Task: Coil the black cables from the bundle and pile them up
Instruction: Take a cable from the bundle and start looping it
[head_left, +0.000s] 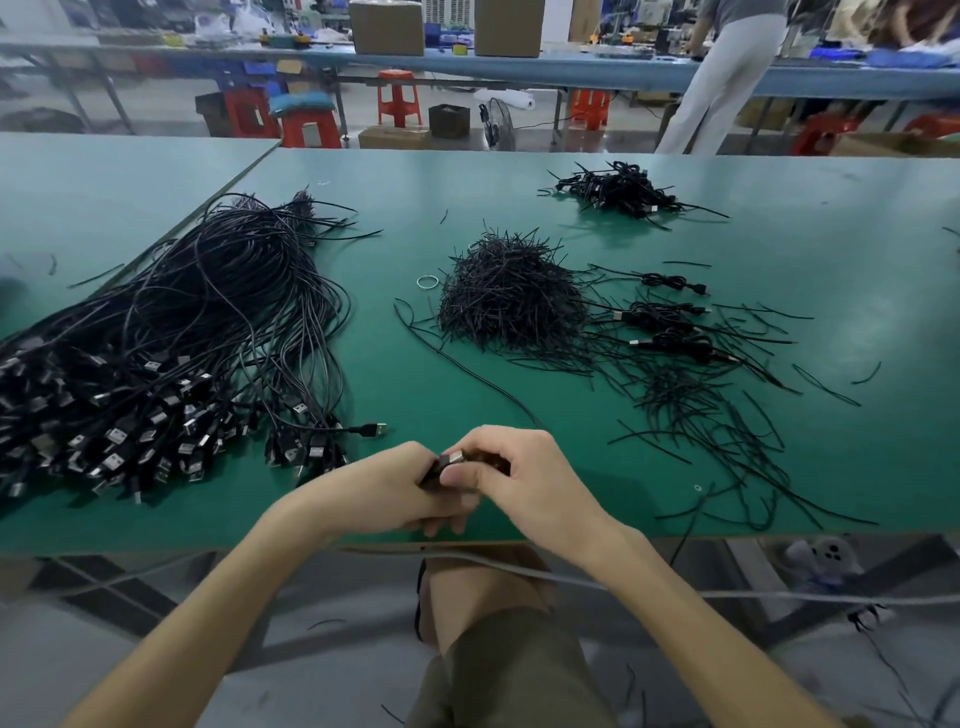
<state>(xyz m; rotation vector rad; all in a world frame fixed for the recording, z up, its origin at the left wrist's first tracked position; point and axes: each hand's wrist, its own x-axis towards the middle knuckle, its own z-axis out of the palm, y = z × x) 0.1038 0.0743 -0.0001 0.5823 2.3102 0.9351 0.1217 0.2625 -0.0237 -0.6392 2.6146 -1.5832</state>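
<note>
1. We are leaving the loose bundle of long black cables (171, 338) well to the left of the heap of short black tie wires (511, 304). Its silver plugs are fanning toward the near edge, probably so that each cable is easy to pull out by its plug.
2. Nearer to us than the heap, our left hand (384, 488) is curling its fingers around a single black cable with a silver plug (451, 462), steadying it.
3. Our right hand (524, 478) is pinching the same cable from the other side, fingers bent tight. The cable's tail is trailing away toward the heap, so we judge the coiling is only starting.
4. The heap is sitting mid-table within reach, seemingly for binding each coil.
5. Beyond the heap and to its right, the finished pile of coiled black cables (621, 192) is waiting on the green table (831, 234).
6. Just right of the heap, three small coiled black cables (670, 317) are lying apart, not yet piled.
</note>
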